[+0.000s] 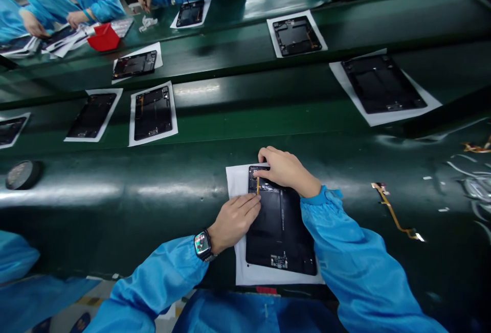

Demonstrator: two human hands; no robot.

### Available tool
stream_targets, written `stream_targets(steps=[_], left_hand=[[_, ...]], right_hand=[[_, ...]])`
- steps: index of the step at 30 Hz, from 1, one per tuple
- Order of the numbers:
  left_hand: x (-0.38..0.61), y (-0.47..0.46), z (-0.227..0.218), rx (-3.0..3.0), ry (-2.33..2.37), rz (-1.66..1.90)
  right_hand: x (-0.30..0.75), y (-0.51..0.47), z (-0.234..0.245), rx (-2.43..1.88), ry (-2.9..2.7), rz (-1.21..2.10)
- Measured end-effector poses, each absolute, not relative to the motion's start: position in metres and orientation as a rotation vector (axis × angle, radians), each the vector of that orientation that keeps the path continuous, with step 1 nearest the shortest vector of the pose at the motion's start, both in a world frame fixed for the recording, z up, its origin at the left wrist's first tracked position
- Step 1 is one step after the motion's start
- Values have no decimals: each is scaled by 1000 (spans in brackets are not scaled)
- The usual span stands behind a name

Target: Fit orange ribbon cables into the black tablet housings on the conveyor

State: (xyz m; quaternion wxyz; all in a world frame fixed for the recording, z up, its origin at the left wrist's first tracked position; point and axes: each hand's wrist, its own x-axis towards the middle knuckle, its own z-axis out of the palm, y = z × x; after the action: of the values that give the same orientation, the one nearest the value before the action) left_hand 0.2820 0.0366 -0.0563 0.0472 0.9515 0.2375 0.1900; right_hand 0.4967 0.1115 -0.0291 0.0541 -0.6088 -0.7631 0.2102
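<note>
A black tablet housing (284,230) lies on a white sheet (241,261) before me. A narrow orange flex cable (258,185) runs along its upper left part. My left hand (236,218), with a watch on the wrist, has its fingers stretched out flat over the housing's left edge, the tips at the cable's lower end. From the right, my right hand (286,169) reaches over the housing's top. Its thumb presses on the cable's upper end, while the other fingers curl beyond the top edge. Exactly what lies under the thumb is hidden.
Another orange flex cable (395,213) lies on the green bench to the right, near tangled clear strips (477,187). A round dark container (23,174) stands at left. More housings (153,113) on white sheets line the belt. Co-workers in blue sit opposite, near a red box (103,37).
</note>
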Motion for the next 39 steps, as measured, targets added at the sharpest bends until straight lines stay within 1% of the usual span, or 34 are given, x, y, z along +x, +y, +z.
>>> stream_targets(steps=[8,12,16,18,22,25,28,31,35,39], left_hand=[[284,38,-54,2931,720,569],[283,37,-49,2903,713,513],[280,42,-45,2787,731,541],[277,46,-43,2793,713,500],[273,55,-39,2814,645,328],[271,58,-33,2803,595,261],[267,57,-29,2794,532,254],[262,53,-30,2754,485,320],[255,45,-36,2670,515,417],[245,42,-37,2596,557,458]], right_hand=[[495,110,-30,-1851,-2316,628],[495,107,-22,-1881,-2306,634],[502,99,1,-1706,-2274,781],[505,93,15,-1636,-2259,832],[507,74,33,-1636,-2150,939],[507,55,34,-1669,-2017,1018],[506,31,24,-1725,-1933,955],[499,8,10,-1746,-1949,884],[478,-10,-5,-1781,-2116,758],[452,-8,-5,-1863,-2343,666]])
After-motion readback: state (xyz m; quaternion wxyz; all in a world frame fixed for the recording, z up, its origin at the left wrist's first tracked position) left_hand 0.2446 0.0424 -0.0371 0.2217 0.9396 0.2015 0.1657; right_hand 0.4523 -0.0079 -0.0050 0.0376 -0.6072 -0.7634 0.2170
